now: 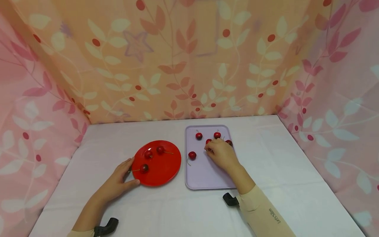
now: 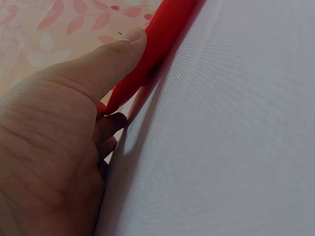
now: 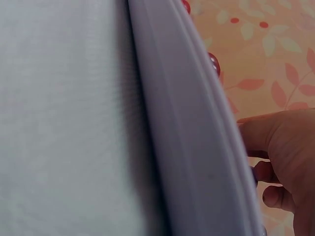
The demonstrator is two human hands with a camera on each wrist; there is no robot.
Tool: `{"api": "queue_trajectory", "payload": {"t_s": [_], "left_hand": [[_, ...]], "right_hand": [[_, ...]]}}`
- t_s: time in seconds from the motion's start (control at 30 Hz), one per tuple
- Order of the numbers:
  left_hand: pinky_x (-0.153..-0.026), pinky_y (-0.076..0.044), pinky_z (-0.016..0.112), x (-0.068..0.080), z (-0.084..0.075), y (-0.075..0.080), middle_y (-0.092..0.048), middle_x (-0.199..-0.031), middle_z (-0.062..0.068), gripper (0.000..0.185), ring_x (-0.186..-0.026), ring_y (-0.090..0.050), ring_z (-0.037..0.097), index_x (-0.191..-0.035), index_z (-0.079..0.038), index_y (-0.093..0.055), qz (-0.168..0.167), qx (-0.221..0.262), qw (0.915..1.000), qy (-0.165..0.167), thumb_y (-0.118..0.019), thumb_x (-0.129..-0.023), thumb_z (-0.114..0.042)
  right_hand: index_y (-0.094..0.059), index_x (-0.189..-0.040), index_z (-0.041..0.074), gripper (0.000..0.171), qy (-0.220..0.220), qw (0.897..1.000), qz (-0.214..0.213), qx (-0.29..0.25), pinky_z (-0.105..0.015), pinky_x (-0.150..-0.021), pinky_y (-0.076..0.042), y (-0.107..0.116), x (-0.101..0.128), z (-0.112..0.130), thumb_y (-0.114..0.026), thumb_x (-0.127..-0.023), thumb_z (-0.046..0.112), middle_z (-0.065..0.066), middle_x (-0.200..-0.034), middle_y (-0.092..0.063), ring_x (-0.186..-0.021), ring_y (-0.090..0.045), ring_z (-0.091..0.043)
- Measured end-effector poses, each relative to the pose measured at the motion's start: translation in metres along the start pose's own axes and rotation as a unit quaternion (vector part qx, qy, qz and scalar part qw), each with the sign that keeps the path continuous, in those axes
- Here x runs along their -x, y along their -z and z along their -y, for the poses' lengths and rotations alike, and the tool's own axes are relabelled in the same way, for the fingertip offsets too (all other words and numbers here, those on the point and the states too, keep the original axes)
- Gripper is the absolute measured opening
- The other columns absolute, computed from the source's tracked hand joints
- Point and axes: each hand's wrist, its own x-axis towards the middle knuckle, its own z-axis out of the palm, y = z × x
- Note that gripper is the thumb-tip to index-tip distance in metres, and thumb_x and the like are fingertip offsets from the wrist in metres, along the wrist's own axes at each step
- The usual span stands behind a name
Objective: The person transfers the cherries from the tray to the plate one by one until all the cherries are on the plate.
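Observation:
A red plate (image 1: 165, 168) holds three cherries (image 1: 160, 149). My left hand (image 1: 131, 171) grips its left rim, with the thumb (image 2: 106, 64) pressed against the plate's edge (image 2: 160, 42) and the fingers behind it. To the right lies a lavender tray (image 1: 207, 177) with several loose cherries (image 1: 199, 135). My right hand (image 1: 209, 149) reaches over the tray, fingers curled down and pinching a cherry that they mostly hide. In the right wrist view the tray's rim (image 3: 197, 147) fills the middle, with the curled fingers (image 3: 275, 169) and a cherry (image 3: 214, 63) beyond it.
Everything sits on a white tablecloth (image 1: 281, 171). Leaf-patterned curtains (image 1: 183, 59) close off the back and both sides. One cherry (image 1: 192, 155) lies alone at the tray's left side, just left of my right hand.

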Motion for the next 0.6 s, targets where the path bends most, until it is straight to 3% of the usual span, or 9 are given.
{"api": "queue_trajectory", "payload": {"t_s": [0.2,0.6], "left_hand": [[-0.113,-0.03,0.073,0.001,0.0,0.0,-0.028,-0.166,0.017,0.1,-0.151,-0.022,0.044,-0.164,-0.021,-0.027,0.001,0.004,1.0,0.007,-0.081,-0.084,-0.049],[-0.113,-0.029,0.073,0.001,-0.001,0.001,-0.028,-0.166,0.016,0.099,-0.152,-0.022,0.044,-0.163,-0.02,-0.028,0.002,0.002,1.0,0.007,-0.08,-0.084,-0.05]], "right_hand": [[-0.077,-0.093,0.018,0.009,-0.006,1.0,-0.012,-0.009,-0.035,-0.082,-0.057,0.002,0.0,0.001,-0.081,-0.086,0.013,0.004,-0.09,-0.071,-0.088,-0.063,-0.017],[-0.077,-0.096,0.019,0.009,-0.075,0.994,-0.029,-0.074,-0.033,-0.075,-0.053,0.018,-0.002,0.004,-0.075,-0.089,0.013,0.006,-0.088,-0.068,-0.083,-0.057,-0.015]]}}
